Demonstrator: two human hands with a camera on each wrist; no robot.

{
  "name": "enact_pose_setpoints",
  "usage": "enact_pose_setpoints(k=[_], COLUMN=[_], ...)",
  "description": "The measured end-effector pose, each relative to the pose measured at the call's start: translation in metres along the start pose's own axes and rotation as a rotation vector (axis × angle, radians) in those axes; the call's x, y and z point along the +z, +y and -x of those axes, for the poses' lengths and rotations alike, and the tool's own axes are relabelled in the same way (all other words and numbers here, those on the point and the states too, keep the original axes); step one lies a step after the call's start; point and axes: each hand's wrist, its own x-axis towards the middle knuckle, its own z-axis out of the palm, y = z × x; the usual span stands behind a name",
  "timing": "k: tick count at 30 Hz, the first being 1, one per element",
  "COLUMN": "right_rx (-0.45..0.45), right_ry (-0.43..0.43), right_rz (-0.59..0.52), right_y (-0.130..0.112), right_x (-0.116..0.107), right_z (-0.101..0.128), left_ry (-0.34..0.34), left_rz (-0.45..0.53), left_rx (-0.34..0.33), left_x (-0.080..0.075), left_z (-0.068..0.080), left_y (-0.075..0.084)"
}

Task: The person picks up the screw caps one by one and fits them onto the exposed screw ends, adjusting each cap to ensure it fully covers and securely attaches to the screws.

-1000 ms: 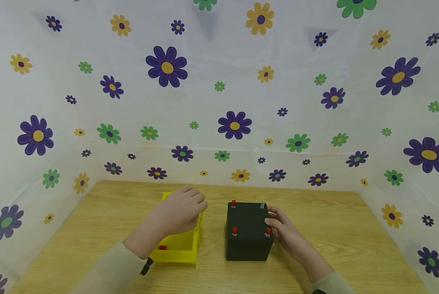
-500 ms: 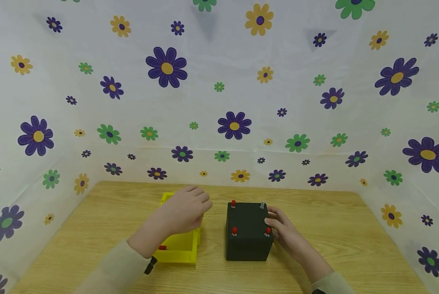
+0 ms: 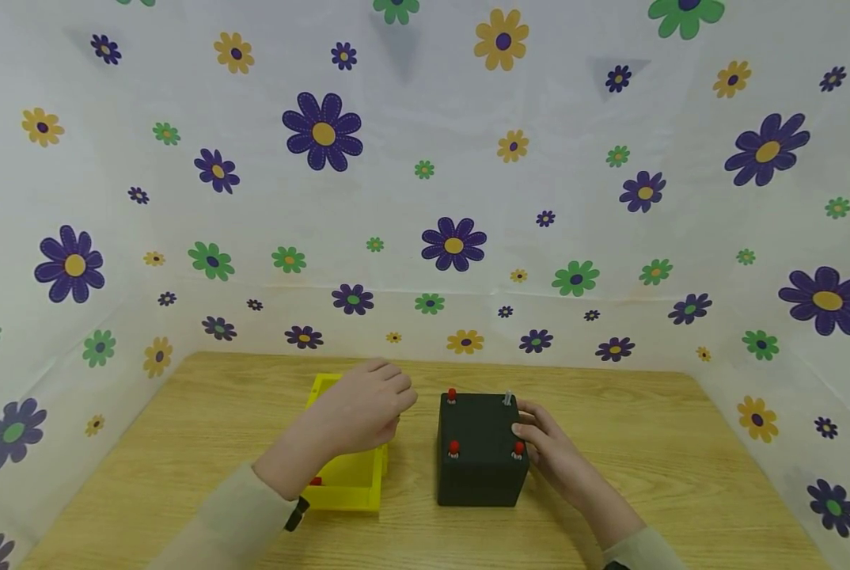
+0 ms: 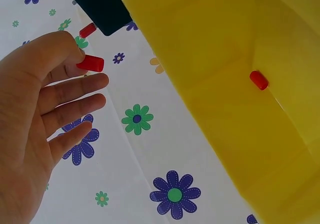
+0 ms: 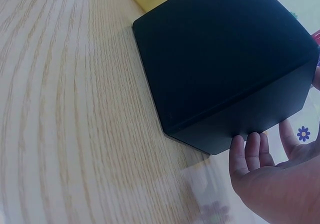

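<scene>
Left wrist view, left hand pinching red peg, right hand steadying black box, fingers straight.

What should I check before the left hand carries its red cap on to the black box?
1. Cap pinched in left hand: ok.
2. Right hand steadying box: ok, fingers on its side.
3. Free post at back right corner: ok, bare.
4. Other three posts capped red: ok.
5. Spare cap in yellow tray: ok.
6. Grip firmness on cap: cannot tell.
</scene>
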Motion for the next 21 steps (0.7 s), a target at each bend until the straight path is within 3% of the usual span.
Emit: enact_pose_setpoints(k=[21], right_rx=[0.002], right_ry=[0.008], right_rz=[0.014], right_y=[-0.0002], right_x=[-0.0001], right_z=[-0.0001], left_ry=[0.04], left_rz=[-0.033], left_rx=[0.02], left_x=[-0.0004], left_z=[-0.0058], left_y=[0.003])
